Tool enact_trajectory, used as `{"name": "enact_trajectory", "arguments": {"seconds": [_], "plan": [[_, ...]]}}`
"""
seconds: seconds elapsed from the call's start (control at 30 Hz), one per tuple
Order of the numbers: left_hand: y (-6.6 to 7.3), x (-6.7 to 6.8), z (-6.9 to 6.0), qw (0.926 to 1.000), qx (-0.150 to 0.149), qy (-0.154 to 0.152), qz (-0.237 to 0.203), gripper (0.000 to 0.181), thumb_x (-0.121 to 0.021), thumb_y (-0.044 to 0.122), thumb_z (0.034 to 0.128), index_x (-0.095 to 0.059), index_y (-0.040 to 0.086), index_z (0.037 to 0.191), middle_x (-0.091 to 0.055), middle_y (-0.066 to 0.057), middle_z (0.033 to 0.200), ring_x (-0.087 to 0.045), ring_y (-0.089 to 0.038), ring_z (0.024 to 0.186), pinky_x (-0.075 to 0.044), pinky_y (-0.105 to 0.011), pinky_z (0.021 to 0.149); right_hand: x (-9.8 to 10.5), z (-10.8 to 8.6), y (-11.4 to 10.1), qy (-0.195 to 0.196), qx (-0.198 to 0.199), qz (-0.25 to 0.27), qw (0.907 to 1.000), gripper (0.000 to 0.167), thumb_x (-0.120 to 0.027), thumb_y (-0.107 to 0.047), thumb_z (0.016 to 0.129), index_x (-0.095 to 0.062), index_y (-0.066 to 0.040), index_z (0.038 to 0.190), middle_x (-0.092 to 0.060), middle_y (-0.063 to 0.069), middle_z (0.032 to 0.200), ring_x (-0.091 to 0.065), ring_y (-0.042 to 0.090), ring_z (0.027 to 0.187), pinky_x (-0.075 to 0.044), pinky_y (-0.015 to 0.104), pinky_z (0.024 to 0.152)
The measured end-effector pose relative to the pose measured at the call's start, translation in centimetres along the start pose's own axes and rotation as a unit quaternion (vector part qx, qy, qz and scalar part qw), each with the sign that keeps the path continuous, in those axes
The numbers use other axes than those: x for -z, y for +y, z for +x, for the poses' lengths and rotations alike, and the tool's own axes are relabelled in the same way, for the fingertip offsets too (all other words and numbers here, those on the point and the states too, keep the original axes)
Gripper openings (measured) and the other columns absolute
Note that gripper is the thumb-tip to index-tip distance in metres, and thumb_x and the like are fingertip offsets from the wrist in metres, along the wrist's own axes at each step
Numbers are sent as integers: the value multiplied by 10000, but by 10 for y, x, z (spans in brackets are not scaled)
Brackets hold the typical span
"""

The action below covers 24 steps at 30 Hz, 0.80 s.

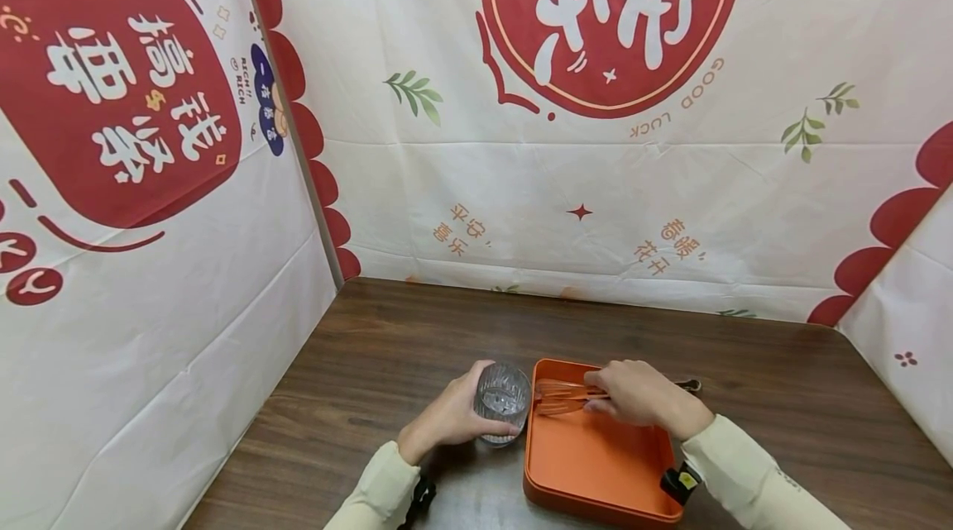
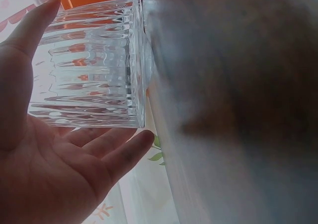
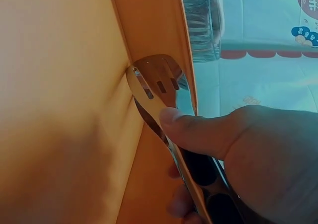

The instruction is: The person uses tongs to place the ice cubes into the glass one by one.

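My left hand [image 1: 450, 414] grips a clear ribbed glass [image 1: 502, 398] beside the left wall of an orange rectangular box [image 1: 596, 468]. In the left wrist view, the thumb lies on one side of the glass [image 2: 89, 65] and the fingers on the other, its end close to the tabletop; whether it touches, I cannot tell. My right hand [image 1: 644, 393] holds metal tongs with dark handles, their slotted heads [image 1: 558, 398] inside the box near its far left corner. The right wrist view shows the thumb pressing on the tongs [image 3: 154, 97], whose tips are by the box wall.
The box and glass are on a dark wood-grain table [image 1: 417, 331]. Printed white cloth [image 1: 581, 183] hangs behind the table, with another cloth panel [image 1: 186, 307] along the left. The tongs' end loop [image 1: 691, 385] sticks out past the box's right side.
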State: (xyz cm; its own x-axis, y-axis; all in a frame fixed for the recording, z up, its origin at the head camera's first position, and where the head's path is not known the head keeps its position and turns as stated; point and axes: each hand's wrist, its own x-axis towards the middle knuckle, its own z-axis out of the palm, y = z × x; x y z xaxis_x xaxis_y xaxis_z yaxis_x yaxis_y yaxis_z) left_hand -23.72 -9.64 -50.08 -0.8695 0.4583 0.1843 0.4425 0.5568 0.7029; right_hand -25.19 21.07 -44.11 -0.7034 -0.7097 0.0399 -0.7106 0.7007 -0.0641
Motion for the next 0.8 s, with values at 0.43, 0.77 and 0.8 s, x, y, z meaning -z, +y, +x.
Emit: {"name": "enact_trajectory", "arguments": {"seconds": [0.43,0.77,0.8], "plan": [[0,1,1,10000,43,2,-8,921,-901,469,669,-427,111,1374,-637,-75,1191,-619,-197,1072,-507,-361,933,-4,-1,-3,268,200,-146,9993,307,-726,-244,896,-480,-223,713,-370,-135,603,-354,41,545,-324,263,531],[-1,0,1,10000,89,-11,-20,922,-901,469,670,-428,107,1374,-638,-72,1183,-616,-197,1071,-506,-363,932,-5,-3,-2,293,299,15,9991,306,-713,-254,903,-473,-226,715,-359,-141,609,-344,37,552,-305,258,534],[-1,0,0,10000,85,-7,-21,920,-902,467,670,-429,108,1372,-638,-72,1182,-616,-197,1070,-506,-363,931,-5,-4,-2,284,297,33,9992,303,-709,-257,907,-474,-226,718,-358,-142,611,-343,34,554,-303,257,535]]}}
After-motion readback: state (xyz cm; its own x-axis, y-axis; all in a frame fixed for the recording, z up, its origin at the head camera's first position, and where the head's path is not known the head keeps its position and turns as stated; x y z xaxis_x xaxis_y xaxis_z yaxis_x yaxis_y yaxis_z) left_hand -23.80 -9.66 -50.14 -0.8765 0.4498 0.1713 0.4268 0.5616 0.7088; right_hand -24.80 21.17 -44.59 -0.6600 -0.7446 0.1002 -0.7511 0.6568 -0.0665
